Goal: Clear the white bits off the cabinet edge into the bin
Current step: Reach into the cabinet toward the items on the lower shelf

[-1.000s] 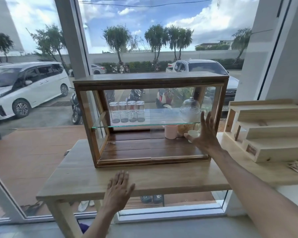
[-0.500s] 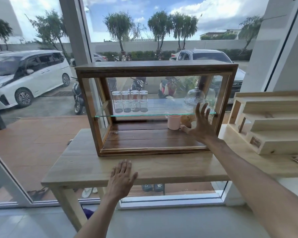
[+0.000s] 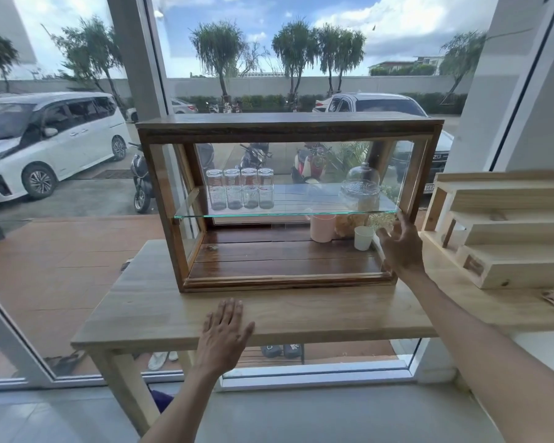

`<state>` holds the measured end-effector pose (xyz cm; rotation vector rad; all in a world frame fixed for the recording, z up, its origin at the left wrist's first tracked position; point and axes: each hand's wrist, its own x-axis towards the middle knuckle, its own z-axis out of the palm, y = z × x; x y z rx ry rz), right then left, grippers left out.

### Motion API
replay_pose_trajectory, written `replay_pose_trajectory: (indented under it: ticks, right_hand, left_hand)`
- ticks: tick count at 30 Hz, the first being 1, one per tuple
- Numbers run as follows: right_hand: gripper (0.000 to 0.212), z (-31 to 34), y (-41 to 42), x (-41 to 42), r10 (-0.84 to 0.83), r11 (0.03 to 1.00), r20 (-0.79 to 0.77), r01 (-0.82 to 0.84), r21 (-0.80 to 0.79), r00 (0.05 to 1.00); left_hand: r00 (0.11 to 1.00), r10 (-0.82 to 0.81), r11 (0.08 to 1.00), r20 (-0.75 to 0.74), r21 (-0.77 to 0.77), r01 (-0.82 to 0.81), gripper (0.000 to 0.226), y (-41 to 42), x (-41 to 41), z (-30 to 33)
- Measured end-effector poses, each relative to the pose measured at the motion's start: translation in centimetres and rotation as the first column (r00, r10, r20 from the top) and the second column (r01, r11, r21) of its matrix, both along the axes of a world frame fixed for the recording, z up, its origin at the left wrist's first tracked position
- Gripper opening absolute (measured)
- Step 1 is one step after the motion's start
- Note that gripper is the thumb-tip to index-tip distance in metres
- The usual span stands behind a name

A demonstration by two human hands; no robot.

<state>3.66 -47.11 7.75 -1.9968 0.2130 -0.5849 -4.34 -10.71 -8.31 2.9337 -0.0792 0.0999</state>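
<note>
Item: dark-stained wooden display cabinet with glass sides (image 3: 288, 129), standing on a pale wooden desk (image 3: 147, 302) before a large window. Contents: 1 clear glass shelf (image 3: 285, 211) carrying 4 inverted clear drinking glasses (image 3: 240, 192) at its left and a domed glass jar (image 3: 360, 190) at its right; below, on the dark plank floor, 1 pale pink cup (image 3: 323, 227) and 1 small white cup (image 3: 363, 237), close together near the right end. Left hand (image 3: 224, 334): flat, palm down on the desk's front edge, grip apart, holding nothing. Right hand (image 3: 402, 249): raised at the cabinet's right front post, fingers spread, grip apart and empty, beside the white cup but apparently not touching it. Task items: the white bits cannot be made out at this resolution; a small pale fleck on the cabinet floor near the left end may be one. No bin is in view. Adjacent: stepped pale wooden riser (image 3: 506, 238) at right. Step in hand, by judgement: reaching and inspecting, before any clearing. Next move calls for locating the bits along the cabinet's front edge, gathering them into one palm, and finding the bin.
</note>
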Motion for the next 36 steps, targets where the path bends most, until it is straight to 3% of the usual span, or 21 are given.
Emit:
replay_pose_trajectory:
  ticks: [6, 17, 25, 30, 36]
  right_hand:
    - [0.062, -0.2, 1.0, 0.0, -0.02, 0.995, 0.02, 0.018, 0.093, 1.0]
    - [0.087, 0.4, 5.6, -1.2, 0.098, 0.991, 0.001, -0.097, 0.091, 0.995]
    - [0.086, 0.0, 9.9, -1.5, 0.207, 0.97, -0.015, -0.203, 0.13, 0.978]
    - [0.073, 0.2, 11.3, -1.6, 0.309, 0.941, -0.088, -0.292, 0.171, 0.947]
    - [0.082, 0.2, 12.8, -1.5, 0.441, 0.894, -0.11, -0.425, 0.144, 0.891]
  left_hand:
    - [1.0, -0.008, 1.0, 0.006, -0.016, 0.008, 0.088, 0.2, 0.2, -0.4]
    - [1.0, -0.014, 0.999, 0.008, -0.035, 0.015, 0.098, 0.2, 0.1, -0.2]
    - [1.0, -0.01, 0.999, -0.011, -0.051, 0.01, 0.083, 0.0, -0.2, 0.2]
    - [1.0, -0.013, 0.999, -0.019, -0.04, 0.012, 0.084, 0.1, 0.0, 0.0]
    - [1.0, -0.013, 0.999, -0.027, -0.049, 0.012, 0.08, 0.1, 0.0, 0.2]
